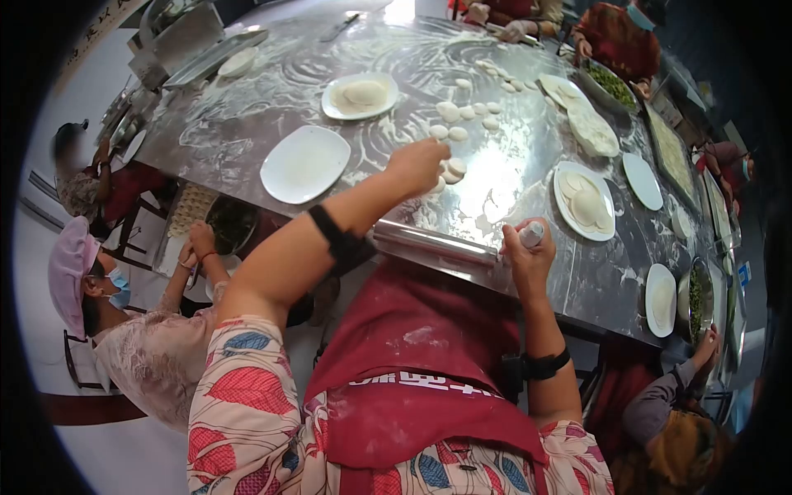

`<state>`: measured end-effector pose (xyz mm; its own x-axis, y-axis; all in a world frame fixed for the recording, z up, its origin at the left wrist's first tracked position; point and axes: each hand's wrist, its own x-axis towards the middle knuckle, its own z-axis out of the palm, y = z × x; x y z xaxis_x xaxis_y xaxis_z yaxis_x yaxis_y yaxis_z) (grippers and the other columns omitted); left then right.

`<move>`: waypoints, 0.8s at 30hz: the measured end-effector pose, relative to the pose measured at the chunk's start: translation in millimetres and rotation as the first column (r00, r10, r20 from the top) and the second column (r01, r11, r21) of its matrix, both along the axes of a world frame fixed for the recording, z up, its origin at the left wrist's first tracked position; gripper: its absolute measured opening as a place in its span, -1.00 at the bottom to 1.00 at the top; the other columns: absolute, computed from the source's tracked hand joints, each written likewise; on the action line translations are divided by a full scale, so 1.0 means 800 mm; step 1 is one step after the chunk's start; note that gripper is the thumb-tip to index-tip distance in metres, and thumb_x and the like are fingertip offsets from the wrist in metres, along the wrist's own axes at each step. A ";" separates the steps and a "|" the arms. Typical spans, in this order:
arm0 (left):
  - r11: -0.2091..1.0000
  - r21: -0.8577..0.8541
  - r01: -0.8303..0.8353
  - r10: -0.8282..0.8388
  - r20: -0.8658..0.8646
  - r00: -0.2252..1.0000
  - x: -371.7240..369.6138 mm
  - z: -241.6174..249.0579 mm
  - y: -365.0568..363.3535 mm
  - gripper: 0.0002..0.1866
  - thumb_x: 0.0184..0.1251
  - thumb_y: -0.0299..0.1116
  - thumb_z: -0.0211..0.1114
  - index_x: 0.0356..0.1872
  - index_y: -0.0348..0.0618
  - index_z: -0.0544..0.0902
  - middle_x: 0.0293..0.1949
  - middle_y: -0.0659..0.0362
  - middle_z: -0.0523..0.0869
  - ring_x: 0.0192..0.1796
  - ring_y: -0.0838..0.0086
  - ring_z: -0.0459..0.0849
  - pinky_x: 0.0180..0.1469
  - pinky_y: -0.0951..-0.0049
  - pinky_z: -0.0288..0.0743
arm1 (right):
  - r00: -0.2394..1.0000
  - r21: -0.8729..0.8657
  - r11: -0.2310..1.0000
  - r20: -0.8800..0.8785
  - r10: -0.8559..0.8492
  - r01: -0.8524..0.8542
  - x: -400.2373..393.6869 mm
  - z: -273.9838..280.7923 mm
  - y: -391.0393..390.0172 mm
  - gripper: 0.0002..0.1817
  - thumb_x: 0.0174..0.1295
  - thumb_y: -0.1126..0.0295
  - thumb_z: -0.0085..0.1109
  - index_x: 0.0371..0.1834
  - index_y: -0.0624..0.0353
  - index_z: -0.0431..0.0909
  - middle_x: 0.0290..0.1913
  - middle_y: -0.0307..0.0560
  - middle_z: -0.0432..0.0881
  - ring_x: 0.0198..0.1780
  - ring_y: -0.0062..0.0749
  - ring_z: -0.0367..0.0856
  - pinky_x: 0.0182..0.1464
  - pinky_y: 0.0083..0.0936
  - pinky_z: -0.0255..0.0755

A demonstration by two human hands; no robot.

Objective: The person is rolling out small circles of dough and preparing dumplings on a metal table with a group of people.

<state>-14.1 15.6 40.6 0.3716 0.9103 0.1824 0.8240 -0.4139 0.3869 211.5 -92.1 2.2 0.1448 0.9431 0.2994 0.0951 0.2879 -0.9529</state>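
My left hand [419, 169] is over the floured steel table, fingers curled down and closed beside small dough pieces [454, 167]; what lies under the fingertips is hidden. At the near table edge my right hand [526, 260] is wrapped round a rolling pin [532, 233], whose pale, rounded end points up. A shiny metal cylinder-like bar [437, 239] runs along the edge between my hands. Several more flattened dough pieces [448, 111] lie scattered beyond my left hand. To the right, a white plate [606, 223] carries stacked round wrappers [587, 206].
A bare white plate [305, 165] and one with dough wrappers [360, 96] stand left of centre. Long dough sheets [592, 132] lie at the right. A bowl of chopped greens [609, 87] is farther back. Co-workers sit around the table, one [148, 355] close on my left.
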 end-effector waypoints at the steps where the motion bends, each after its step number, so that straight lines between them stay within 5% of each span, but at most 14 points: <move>1: 0.999 -0.011 0.041 -0.042 -0.028 0.999 0.010 -0.004 0.016 -0.73 0.21 -0.32 0.20 -0.07 -0.10 0.58 -0.10 0.05 0.58 -0.01 0.17 0.58 -0.02 0.24 0.45 | 1.000 -0.005 1.000 -0.006 0.002 -0.002 0.000 -0.001 0.000 -0.80 0.14 0.51 0.26 -0.43 0.13 0.37 -0.58 -0.28 0.51 -0.60 -0.70 0.45 -0.58 -0.72 0.31; 9: 0.990 -0.105 0.093 -0.121 -0.310 0.943 0.056 -0.028 0.070 -0.75 0.20 -0.33 0.16 -0.11 -0.11 0.62 -0.12 0.05 0.61 0.00 0.21 0.58 -0.02 0.23 0.46 | 1.000 -0.032 0.999 -0.010 -0.015 0.014 0.001 -0.002 -0.002 -0.80 0.13 0.52 0.27 -0.41 0.13 0.38 -0.56 -0.28 0.53 -0.56 -0.71 0.48 -0.55 -0.72 0.33; 12: 0.996 -0.031 0.088 -0.092 -0.215 0.972 0.059 -0.027 0.066 -0.80 0.14 -0.34 0.21 -0.23 -0.15 0.63 -0.19 0.04 0.64 -0.05 0.19 0.61 -0.05 0.25 0.48 | 1.000 -0.057 0.998 0.016 -0.023 0.024 0.002 -0.001 -0.006 -0.80 0.13 0.52 0.28 -0.40 0.13 0.38 -0.56 -0.28 0.53 -0.56 -0.70 0.48 -0.53 -0.72 0.34; 17: 0.900 -0.335 0.279 -0.209 0.229 0.951 0.057 -0.029 0.013 -0.85 -0.08 -0.42 0.34 -0.43 -0.22 0.66 -0.48 0.05 0.70 -0.39 0.29 0.67 -0.29 0.36 0.51 | 0.999 -0.064 0.997 -0.001 -0.048 0.048 -0.002 -0.003 -0.013 -0.80 0.13 0.53 0.27 -0.41 0.14 0.38 -0.56 -0.26 0.52 -0.57 -0.69 0.48 -0.51 -0.69 0.36; 24: 0.872 -0.425 0.242 -0.181 0.181 0.967 0.048 -0.044 -0.007 -0.83 -0.09 -0.39 0.39 -0.43 -0.22 0.71 -0.45 0.07 0.72 -0.36 0.33 0.69 -0.26 0.39 0.52 | 0.996 -0.040 0.999 0.082 -0.033 0.036 -0.002 0.007 0.036 -0.80 0.13 0.50 0.26 -0.44 0.17 0.36 -0.60 -0.24 0.51 -0.61 -0.67 0.47 -0.56 -0.66 0.34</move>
